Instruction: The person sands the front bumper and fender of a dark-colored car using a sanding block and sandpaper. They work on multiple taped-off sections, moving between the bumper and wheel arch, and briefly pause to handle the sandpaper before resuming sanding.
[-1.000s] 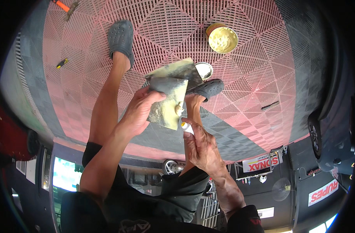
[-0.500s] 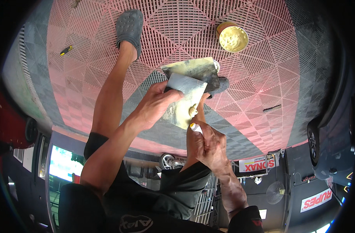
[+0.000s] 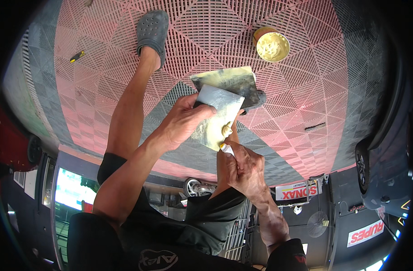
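My left hand (image 3: 177,122) grips a thin flat spreader plate (image 3: 220,106), thumb on top, fingers underneath. Cream-yellow filler is smeared over its face, and a thicker dollop of filler (image 3: 227,130) sits near the right edge. Behind it lies a second plate (image 3: 231,81), dark and streaked with yellow; what supports it is hidden. My right hand (image 3: 247,169) is closed around a small white tube (image 3: 227,149), its yellow-orange tip pointing at the lower corner of the spreader plate, just below the dollop. Whether the tip touches the plate I cannot tell.
An open tin of cream filler (image 3: 273,47) stands on the pink and grey grated floor (image 3: 206,27). A yellow-black cutter (image 3: 77,56) lies at left, a thin dark strip (image 3: 315,126) at right. My feet wear dark clogs (image 3: 153,29). A dark car (image 3: 385,167) stands at right.
The plates have shifted very slightly to the right. The tube's tip now sits a little closer to the plate's lower corner. Both grips are the same.
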{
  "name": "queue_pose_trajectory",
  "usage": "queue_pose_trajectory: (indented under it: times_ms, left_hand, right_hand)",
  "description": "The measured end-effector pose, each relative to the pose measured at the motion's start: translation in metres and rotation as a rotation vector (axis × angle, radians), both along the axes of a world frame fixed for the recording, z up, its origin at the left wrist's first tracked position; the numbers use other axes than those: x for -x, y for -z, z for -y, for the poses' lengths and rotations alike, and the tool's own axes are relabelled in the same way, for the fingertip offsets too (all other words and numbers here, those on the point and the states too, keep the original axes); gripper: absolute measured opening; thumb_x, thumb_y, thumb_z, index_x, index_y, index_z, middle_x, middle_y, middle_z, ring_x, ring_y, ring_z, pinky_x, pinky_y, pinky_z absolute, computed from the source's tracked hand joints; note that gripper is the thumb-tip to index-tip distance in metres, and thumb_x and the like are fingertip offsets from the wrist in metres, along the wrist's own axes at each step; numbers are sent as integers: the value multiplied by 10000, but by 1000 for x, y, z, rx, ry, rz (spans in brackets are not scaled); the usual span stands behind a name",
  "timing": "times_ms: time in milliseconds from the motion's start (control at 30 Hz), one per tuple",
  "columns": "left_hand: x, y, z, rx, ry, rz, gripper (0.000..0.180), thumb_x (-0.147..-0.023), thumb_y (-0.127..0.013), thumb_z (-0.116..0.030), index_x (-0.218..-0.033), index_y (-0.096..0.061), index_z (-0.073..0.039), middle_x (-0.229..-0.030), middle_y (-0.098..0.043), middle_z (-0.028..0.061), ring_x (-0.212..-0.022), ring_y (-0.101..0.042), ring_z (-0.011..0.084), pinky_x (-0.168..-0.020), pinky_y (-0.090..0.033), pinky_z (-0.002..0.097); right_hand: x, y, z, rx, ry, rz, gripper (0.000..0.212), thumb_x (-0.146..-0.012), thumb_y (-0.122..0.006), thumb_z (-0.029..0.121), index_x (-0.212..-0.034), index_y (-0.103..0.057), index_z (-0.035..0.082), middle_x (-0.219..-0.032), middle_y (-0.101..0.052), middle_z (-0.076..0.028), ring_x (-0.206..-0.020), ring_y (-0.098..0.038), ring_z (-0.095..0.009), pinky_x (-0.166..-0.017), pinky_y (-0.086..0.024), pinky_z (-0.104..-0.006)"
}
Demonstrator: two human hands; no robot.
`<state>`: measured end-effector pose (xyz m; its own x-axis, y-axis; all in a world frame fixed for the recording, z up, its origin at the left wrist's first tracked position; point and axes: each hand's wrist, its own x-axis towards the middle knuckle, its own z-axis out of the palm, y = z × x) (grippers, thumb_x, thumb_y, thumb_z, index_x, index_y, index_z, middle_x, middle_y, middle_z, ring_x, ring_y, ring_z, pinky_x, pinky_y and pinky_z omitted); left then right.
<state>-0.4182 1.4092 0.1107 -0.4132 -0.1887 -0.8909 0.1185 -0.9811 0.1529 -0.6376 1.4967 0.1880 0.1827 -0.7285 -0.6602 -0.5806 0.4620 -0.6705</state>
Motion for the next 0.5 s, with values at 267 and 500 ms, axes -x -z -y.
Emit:
queue_pose_trajectory:
  times_ms: [267,500]
  left_hand:
    - [-2,0,-1,-1,4,9,299,-1066,-683,-145,-1306,-725,29,-1141,-793,68,-1043,-738,123,-946,-593,318]
    - [-3,-2,-1,8,14,6,286,-1071,-678,-134,-1307,-732,19,-1137,-790,49,-1047,-721,114,-959,-573,323]
  right_hand:
    - [0,-1,2,5,-22,-15,254,-972,-778,57,-1218,-716,65,-744,-700,-125,-594,-733,-306,-509,-559,-409]
    - [0,-3,3,25,-84,-35,300,-928,-787,40,-1218,-716,78,-780,-708,-102,-636,-738,-293,-538,-577,-429]
